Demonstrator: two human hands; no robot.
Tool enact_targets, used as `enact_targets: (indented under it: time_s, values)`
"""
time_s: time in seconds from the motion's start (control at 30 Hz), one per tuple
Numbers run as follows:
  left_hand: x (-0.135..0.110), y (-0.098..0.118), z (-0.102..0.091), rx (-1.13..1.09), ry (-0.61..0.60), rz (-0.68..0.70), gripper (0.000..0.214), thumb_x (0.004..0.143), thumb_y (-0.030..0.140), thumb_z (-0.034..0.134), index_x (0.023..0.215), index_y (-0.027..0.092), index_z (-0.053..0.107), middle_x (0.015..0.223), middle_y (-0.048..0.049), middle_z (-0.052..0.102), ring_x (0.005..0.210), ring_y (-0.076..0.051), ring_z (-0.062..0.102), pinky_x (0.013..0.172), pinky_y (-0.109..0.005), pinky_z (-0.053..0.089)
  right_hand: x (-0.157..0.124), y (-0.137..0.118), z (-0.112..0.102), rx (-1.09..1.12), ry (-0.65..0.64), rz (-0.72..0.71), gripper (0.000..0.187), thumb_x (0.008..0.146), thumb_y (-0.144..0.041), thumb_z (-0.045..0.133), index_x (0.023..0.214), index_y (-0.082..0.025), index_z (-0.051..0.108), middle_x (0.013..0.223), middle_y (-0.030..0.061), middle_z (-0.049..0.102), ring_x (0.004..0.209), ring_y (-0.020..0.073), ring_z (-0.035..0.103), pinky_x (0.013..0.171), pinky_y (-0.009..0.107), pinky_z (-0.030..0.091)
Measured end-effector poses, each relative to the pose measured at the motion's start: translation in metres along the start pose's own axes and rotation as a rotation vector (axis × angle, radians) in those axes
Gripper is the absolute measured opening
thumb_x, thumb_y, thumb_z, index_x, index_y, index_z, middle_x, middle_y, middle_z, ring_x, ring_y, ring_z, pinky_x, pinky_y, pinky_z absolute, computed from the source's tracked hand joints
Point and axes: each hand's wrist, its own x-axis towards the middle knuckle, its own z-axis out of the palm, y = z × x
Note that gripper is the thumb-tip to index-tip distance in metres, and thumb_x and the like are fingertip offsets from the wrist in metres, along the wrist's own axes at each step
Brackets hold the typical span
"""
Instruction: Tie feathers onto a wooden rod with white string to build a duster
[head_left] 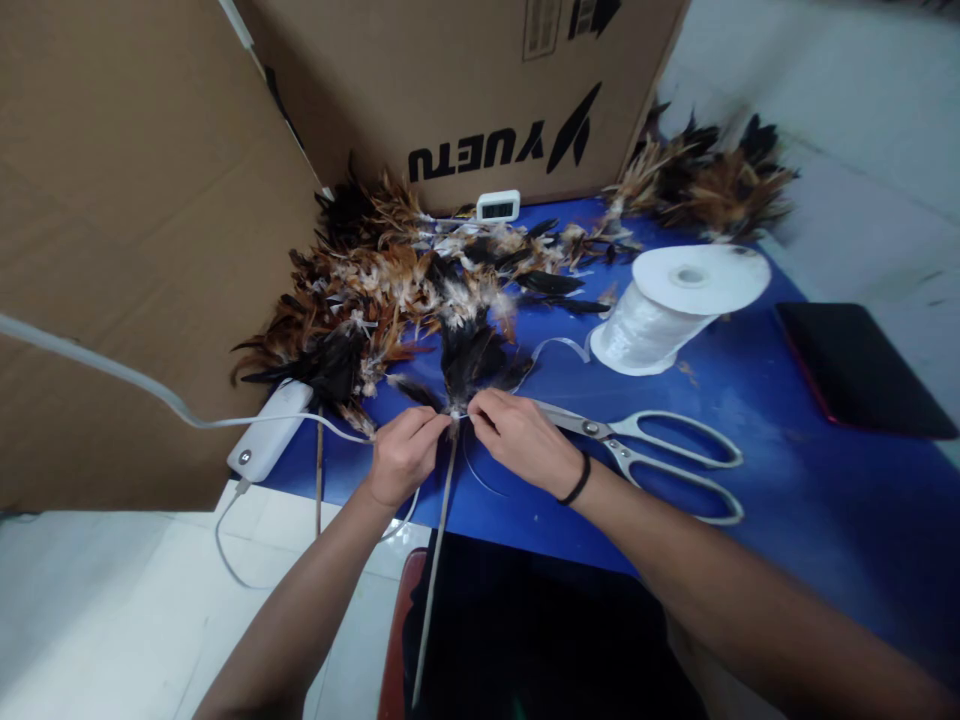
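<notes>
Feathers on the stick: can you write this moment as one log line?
left hand: pinching black feather tuft at stick top | right hand: pinching same tuft | scissors, thread spool: on blue table

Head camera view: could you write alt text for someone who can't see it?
A person's left hand and right hand pinch the base of a bunch of dark feathers atop a thin stick, over a blue table. To the right lie scissors and a spool of white string; a pile of feathers sits behind.
</notes>
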Motion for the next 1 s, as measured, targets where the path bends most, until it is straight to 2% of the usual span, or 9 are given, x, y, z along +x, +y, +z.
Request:
enact_targets:
  time_s: [0.17,0.37,0.77,0.87,1.0]
  values:
    - [0.003,0.002,-0.002,0.046,-0.055,-0.051,0.019,0.084,0.013,0.049,0.097,0.018,0.062,0.091,-0.007,0.065,0.091,-0.016,0.06,0.082,-0.03,0.05,-0.001,0.001,0.001,-0.004,-0.012,0.03,0.01,0.085,-0.011,0.046,0.081,-0.016,0.054,0.075,0.0025,0.06,0.07,0.014,0.056,0.068,0.026,0.039]
    - [0.004,0.003,-0.001,0.08,-0.062,-0.07,0.017,0.083,0.011,0.048,0.092,0.017,0.061,0.085,-0.0067,0.064,0.086,-0.017,0.059,0.079,-0.03,0.048,-0.001,0.001,0.002,-0.063,-0.03,0.019,0.015,0.089,-0.013,0.042,0.082,-0.015,0.056,0.076,0.005,0.062,0.072,0.0152,0.057,0.07,0.027,0.04]
    - [0.004,0.004,0.001,0.084,-0.048,-0.058,0.018,0.083,0.009,0.046,0.089,0.017,0.061,0.082,-0.0067,0.063,0.083,-0.017,0.058,0.075,-0.028,0.047,-0.001,0.004,0.005,-0.143,-0.059,0.059,0.015,0.085,-0.011,0.043,0.078,-0.016,0.055,0.072,0.006,0.062,0.069,0.0163,0.058,0.068,0.027,0.04]
    - [0.007,0.004,-0.001,0.013,-0.088,-0.105,0.015,0.084,0.011,0.047,0.086,0.017,0.061,0.081,-0.0062,0.063,0.082,-0.017,0.058,0.075,-0.029,0.046,0.001,0.004,0.004,-0.125,-0.065,0.08,0.016,0.085,-0.011,0.043,0.077,-0.016,0.055,0.072,0.0058,0.062,0.069,0.0162,0.059,0.068,0.027,0.039]
    - [0.016,0.006,-0.009,-0.231,-0.133,-0.246,0.011,0.085,0.017,0.05,0.083,0.018,0.06,0.079,-0.0036,0.063,0.077,-0.014,0.057,0.073,-0.027,0.045,0.001,0.005,0.002,-0.037,-0.054,0.093,0.015,0.084,-0.01,0.044,0.077,-0.017,0.055,0.072,0.0031,0.062,0.068,0.0141,0.058,0.067,0.025,0.039]
